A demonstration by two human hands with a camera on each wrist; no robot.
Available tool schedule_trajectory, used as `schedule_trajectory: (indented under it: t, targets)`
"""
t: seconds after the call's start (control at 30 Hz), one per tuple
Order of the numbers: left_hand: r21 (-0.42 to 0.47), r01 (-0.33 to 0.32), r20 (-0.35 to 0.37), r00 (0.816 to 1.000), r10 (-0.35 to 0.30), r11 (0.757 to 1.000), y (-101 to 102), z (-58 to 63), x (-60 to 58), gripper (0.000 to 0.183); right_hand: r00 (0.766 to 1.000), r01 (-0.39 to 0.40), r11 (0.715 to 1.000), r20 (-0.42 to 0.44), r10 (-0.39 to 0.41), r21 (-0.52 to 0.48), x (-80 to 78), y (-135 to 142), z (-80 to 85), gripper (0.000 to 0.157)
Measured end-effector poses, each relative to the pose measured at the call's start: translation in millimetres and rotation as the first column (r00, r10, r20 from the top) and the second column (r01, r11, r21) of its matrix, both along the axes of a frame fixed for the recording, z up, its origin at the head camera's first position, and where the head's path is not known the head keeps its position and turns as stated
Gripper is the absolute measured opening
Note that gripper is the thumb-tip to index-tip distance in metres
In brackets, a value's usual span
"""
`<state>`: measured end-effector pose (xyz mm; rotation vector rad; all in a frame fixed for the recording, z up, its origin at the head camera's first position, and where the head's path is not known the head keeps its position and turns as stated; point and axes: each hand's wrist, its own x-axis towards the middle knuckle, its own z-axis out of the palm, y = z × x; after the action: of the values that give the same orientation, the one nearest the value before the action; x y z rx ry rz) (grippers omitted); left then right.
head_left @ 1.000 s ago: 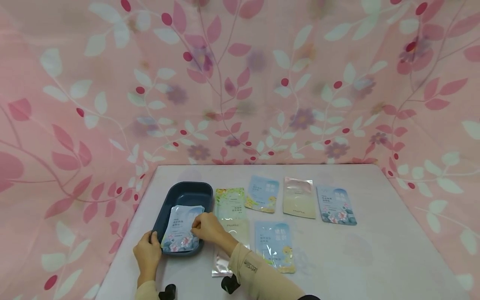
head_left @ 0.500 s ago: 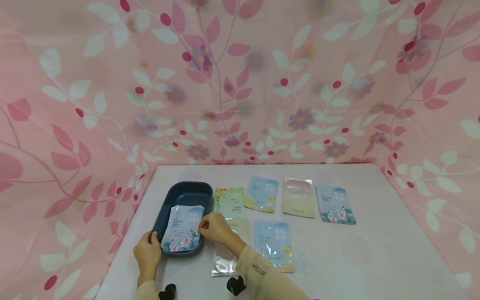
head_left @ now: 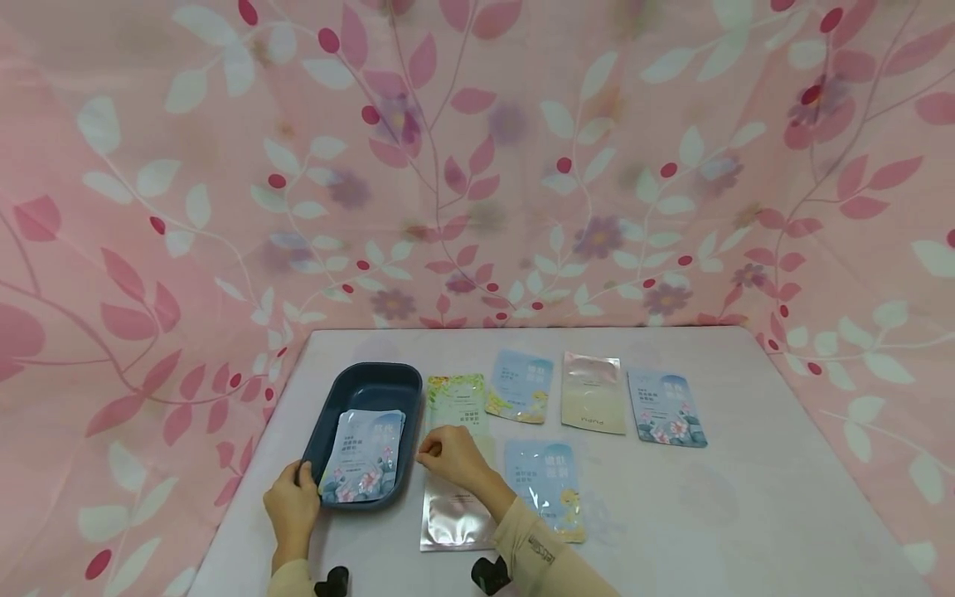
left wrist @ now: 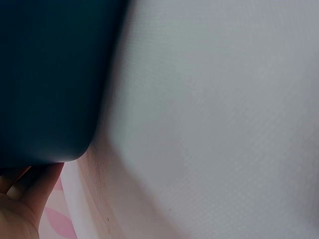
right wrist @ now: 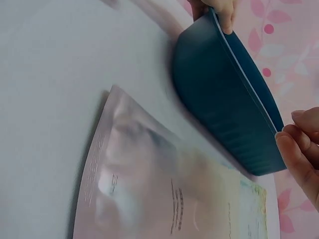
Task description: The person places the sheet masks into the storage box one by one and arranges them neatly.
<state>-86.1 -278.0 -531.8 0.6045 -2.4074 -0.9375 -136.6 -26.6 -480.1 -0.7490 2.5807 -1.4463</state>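
Grips navy tray (head_left: pixel 376 385) with left hand (head_left: pixel 293 506), curls right hand (head_left: pixel 458 458) just beside opposite rim

Wears beige sleeves (head_left: pixel 548 555); has black rounded pieces (head_left: pixel 490 575) near the wrists, type unclear. Clamps left hand on near-left side of navy tray, with thumb over the rim and fingers on the outer wall. Curls fingers of right hand inward, with thumb close to the tips and little gap; holds nothing visible there. Can't tell for sure if touching the rim.

Has navy tray on left part of white table (head_left: pixel 746 497), with stack of blue sachets (head_left: pixel 363 460) inside at the near end, lying flat, slightly fanned at right edge, with pink flowers printed on top.

Right of navy tray: silver-and-green sachet (head_left: pixel 457 526), with shiny end toward the person and greener part hidden below right hand. Next to it: near blue-yellow sachet (head_left: pixel 543 477), partly behind the right arm.

Farther: shows four more across, left to right: leafy green sachet (head_left: pixel 456 406), far blue-yellow sachet (head_left: pixel 520 385), silver-topped pale green sachet (head_left: pixel 593 394) with print upside down, blue flowered sachet (head_left: pixel 666 408). Can't tell if leafy green sachet overlaps silver-and-green sachet.

Farthest: pink floral cloth (head_left: pixel 477 207) behind white table, with white leaves and red berries.
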Motion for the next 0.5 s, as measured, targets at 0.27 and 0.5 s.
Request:
schedule_trajectory:
  t: [0.27,0.5]
  targets:
    - [-0.003,-0.011,0.000,1.000,0.011,1.000,-0.4,-0.9,0.7,0.026,0.999,0.034,0.999,-0.012,-0.034,-0.005,1.8,19.9,-2.4,0.005]
    - [-0.014,-0.008,-0.017,1.000,0.007,1.000,0.0,-2.8,-0.8,0.025,0.999,0.040,0.999,-0.021,-0.040,-0.017,3.3,34.7,-1.1,0.004]
